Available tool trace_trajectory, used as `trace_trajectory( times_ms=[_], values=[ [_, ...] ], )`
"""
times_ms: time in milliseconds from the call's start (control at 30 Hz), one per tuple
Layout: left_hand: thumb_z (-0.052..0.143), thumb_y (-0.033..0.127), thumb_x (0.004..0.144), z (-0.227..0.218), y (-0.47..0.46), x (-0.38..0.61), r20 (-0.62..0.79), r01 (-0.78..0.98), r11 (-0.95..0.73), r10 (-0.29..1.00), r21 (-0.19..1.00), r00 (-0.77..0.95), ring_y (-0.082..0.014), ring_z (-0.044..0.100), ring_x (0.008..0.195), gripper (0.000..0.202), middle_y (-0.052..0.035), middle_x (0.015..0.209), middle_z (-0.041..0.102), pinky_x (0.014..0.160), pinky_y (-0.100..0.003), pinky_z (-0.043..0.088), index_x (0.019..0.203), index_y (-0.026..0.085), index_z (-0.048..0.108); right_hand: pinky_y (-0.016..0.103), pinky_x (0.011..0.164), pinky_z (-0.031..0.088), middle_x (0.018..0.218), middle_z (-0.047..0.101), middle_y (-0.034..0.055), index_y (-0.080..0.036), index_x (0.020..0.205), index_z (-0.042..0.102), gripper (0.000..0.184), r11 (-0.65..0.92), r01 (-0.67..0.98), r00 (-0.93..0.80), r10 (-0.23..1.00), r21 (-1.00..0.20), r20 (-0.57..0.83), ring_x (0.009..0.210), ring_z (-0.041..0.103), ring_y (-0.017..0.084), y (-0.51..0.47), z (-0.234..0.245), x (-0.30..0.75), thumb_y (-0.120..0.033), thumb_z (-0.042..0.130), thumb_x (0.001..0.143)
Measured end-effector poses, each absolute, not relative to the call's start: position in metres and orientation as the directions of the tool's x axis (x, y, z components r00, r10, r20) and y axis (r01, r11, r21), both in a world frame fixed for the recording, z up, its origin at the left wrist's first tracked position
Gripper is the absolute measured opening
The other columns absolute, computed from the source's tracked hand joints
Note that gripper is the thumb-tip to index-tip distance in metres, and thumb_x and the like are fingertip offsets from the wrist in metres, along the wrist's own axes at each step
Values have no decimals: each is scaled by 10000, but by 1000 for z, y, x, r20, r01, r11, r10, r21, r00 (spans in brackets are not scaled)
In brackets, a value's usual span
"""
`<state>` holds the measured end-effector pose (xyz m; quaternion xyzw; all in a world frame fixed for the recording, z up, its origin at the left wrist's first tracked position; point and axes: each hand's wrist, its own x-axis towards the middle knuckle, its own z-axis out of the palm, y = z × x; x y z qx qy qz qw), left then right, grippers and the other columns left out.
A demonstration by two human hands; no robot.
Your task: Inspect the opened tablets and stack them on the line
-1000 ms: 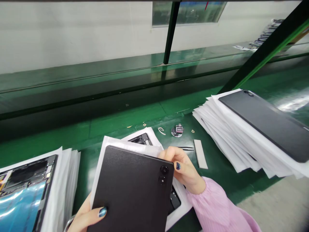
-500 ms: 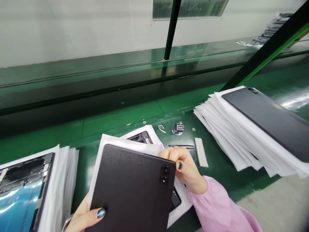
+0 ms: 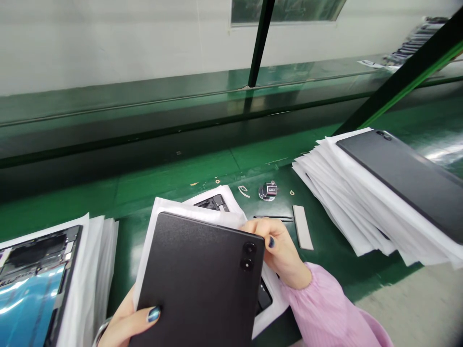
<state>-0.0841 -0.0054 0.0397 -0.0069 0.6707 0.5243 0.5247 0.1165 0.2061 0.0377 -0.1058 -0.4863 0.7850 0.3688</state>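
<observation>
Well, everything here happens at a long, glossy green workbench (image 3: 173,178), with a shiny green ledge (image 3: 152,94) along its far side and a pale wall (image 3: 108,43) beyond, broken by a window (image 3: 285,9). A dark upright post (image 3: 259,43) rises at the far edge, and a green-edged diagonal strut (image 3: 408,82) cuts across the far right. A strip of pale floor (image 3: 408,308) shows at the near right. Near the middle of the bench, a dark grey tablet (image 3: 195,284) is held up off the surface in both hands, its twin camera lenses (image 3: 248,256) toward one corner. The left hand (image 3: 128,323) cradles its near edge, with a blue-painted thumbnail across the back, while the right hand (image 3: 278,253), in a pink ribbed sleeve (image 3: 325,308), pinches the right edge. A white foam sheet (image 3: 154,246) sticks out behind it, and the held tablet largely blocks the view of an opened tablet (image 3: 211,203) lying underneath on white sheeting. To the left sits a white stack (image 3: 97,270) topped by a tablet with exposed internals (image 3: 32,284). To the right, another tablet (image 3: 401,183) lies on loose white sheets (image 3: 343,212). Between them are a tally counter (image 3: 268,191), tweezers (image 3: 273,218) and a pale strip (image 3: 302,227).
</observation>
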Motion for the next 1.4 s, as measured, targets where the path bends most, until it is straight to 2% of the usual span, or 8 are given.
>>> trace_trajectory(
  times_ms=[133, 300, 433, 600, 867, 1067, 1200, 1400],
  values=[
    [956, 399, 364, 48, 3, -79, -710, -562, 443, 527, 699, -467, -321, 715, 594, 507, -64, 670, 774, 556, -357, 573, 796, 201, 778, 258, 477, 393, 565, 570, -25, -210, 635, 556, 412, -314, -457, -708, 694, -832, 127, 460, 519, 135, 206, 38, 116, -512, 713, 866],
    [950, 428, 391, 49, 13, -70, -650, -546, 371, 560, 751, -514, -398, 736, 843, 543, -80, 736, 791, 716, -395, 610, 855, 192, 798, 238, 474, 391, 535, 511, -48, -199, 675, 581, 372, -293, -385, -669, 742, -875, 46, 461, 506, 120, 209, 39, 114, -466, 670, 918],
    [943, 475, 411, 44, 15, -68, -586, -478, 349, 584, 806, -562, -390, 718, 952, 597, -74, 799, 800, 794, -361, 595, 921, 197, 800, 227, 458, 398, 541, 516, -48, -195, 680, 579, 386, -304, -359, -655, 756, -883, 6, 460, 502, 114, 211, 38, 112, -499, 688, 892],
    [937, 492, 418, 44, 16, -68, -593, -483, 361, 614, 798, -521, -394, 728, 898, 730, -88, 873, 805, 707, -373, 607, 1060, 189, 767, 229, 460, 418, 555, 550, -40, -192, 686, 580, 390, -289, -361, -650, 760, -887, 17, 447, 490, 104, 214, 35, 110, -508, 693, 886],
    [939, 414, 455, 42, 21, -70, -575, -530, 306, 667, 791, -474, -374, 746, 806, 524, -85, 763, 794, 644, -354, 605, 885, 157, 787, 220, 448, 434, 580, 575, -36, -198, 771, 661, 324, -270, -409, -651, 756, -872, 72, 463, 515, 108, 214, 35, 107, -500, 702, 881],
    [938, 388, 456, 37, 25, -66, -545, -556, 238, 681, 797, -489, -363, 752, 801, 614, -74, 764, 795, 626, -353, 609, 999, 159, 769, 249, 516, 436, 664, 630, -12, -226, 901, 720, 228, -185, -433, -633, 760, -882, 151, 530, 527, 131, 209, 34, 109, -452, 725, 876],
    [938, 385, 459, 33, 24, -62, -553, -564, 220, 643, 796, -530, -364, 754, 797, 544, -75, 763, 799, 637, -366, 619, 927, 160, 774, 264, 611, 443, 770, 612, 0, -236, 894, 667, 252, -136, -465, -607, 768, -875, 203, 664, 526, 158, 205, 31, 106, -469, 751, 847],
    [937, 395, 453, 31, 22, -59, -544, -555, 209, 633, 805, -551, -397, 744, 887, 606, -80, 791, 804, 738, -408, 624, 989, 168, 767, 254, 643, 376, 767, 492, -29, -234, 827, 529, 316, -148, -509, -613, 754, -848, 237, 656, 424, 140, 199, 33, 105, -510, 655, 917]
  ],
)
